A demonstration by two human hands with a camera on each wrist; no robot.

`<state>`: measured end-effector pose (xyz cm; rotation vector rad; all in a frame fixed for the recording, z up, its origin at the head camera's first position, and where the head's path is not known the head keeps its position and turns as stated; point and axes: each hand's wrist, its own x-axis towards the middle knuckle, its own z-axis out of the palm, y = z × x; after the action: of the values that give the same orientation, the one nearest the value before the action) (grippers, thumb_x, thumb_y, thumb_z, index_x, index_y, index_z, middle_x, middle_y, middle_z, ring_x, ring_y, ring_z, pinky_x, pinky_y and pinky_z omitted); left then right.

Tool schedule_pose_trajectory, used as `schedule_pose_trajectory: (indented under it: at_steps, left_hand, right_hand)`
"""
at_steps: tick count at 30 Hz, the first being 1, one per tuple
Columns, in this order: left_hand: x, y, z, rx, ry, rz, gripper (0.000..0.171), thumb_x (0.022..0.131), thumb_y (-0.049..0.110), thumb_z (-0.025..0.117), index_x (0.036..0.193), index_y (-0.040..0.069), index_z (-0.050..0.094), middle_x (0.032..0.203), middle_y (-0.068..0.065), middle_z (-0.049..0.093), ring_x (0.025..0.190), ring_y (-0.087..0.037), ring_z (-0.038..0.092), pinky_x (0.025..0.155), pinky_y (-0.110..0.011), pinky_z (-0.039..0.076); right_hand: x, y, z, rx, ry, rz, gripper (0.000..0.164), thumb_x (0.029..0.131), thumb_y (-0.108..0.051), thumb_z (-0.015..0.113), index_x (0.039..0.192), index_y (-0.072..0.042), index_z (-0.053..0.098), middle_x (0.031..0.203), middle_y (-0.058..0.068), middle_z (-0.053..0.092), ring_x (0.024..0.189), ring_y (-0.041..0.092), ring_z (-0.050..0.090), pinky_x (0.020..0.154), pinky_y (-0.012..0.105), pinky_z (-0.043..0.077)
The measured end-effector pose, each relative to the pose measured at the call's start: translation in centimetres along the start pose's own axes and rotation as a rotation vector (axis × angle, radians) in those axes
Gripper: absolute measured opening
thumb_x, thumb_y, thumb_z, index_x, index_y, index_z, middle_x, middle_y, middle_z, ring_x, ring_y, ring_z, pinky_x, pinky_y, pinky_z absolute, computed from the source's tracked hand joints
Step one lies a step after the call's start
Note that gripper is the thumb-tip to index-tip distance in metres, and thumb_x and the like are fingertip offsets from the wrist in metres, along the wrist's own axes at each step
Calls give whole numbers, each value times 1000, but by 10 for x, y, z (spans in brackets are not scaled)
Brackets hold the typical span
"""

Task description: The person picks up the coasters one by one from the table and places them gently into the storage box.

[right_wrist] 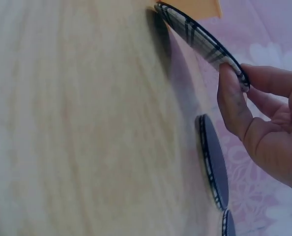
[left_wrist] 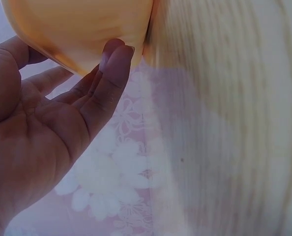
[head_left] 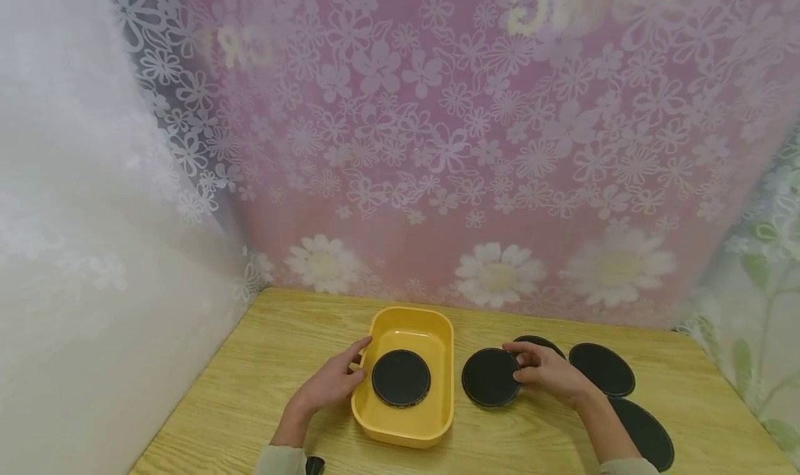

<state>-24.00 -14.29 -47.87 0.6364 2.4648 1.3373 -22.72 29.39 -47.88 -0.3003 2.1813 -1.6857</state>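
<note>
A yellow rectangular tray (head_left: 407, 428) with raised walls stands on the table, and a black round coaster (head_left: 401, 378) lies inside it. My left hand (head_left: 332, 380) holds the tray's left side; thumb and forefinger lie at the rim, while other fingers bend against the outer wall (left_wrist: 82, 29). To the tray's right, my right hand (head_left: 550, 373) pinches a second black coaster (head_left: 490, 378) by its edge between thumb and fingers. The right wrist view shows this coaster (right_wrist: 200, 39) tilted above the table, with a plaid underside.
Several more black coasters lie on the right: one partly behind my right hand, one (head_left: 602, 369) farther right, and one (head_left: 644, 433) beside the forearm. A small black object (head_left: 315, 465) sits by my left sleeve. Flowered cloth (head_left: 400, 148) hangs behind the wooden table (head_left: 250, 371).
</note>
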Motion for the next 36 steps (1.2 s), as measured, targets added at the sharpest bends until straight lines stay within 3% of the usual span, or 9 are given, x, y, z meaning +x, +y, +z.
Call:
schedule_pose_trajectory:
  at_steps: [8,14,24,36]
  left_hand:
    - [0,1,0,-2,-4,-12,61,101,10,49,157,8,27,127,-24,53,92,-23,56,71,-35,47]
    - [0,0,-1,-12,2,-21,60,101,11,49,157,9,28,126,-22,54,94,-23,55,72,-36,47]
    - [1,-1,0,-13,8,-24,61,100,12,51,157,10,29,128,-22,53,96,-24,55,73,-37,46]
    - [0,-1,1,-12,13,-20,61,100,12,51,157,10,29,129,-22,54,102,-25,56,75,-37,47]
  right_hand:
    - [-7,5,-3,121,11,-15,76,96,-7,62,155,7,16,111,14,42,91,17,53,77,37,54]
    - [-7,-10,4,184,-5,-41,75,96,-6,62,154,5,17,110,14,51,88,21,64,81,47,55]
    - [-1,-35,33,284,-28,-75,70,93,-1,65,151,6,26,101,7,51,84,17,65,81,40,58]
    - [19,-49,65,275,-55,-51,71,90,0,68,150,7,31,97,10,54,84,19,68,81,41,58]
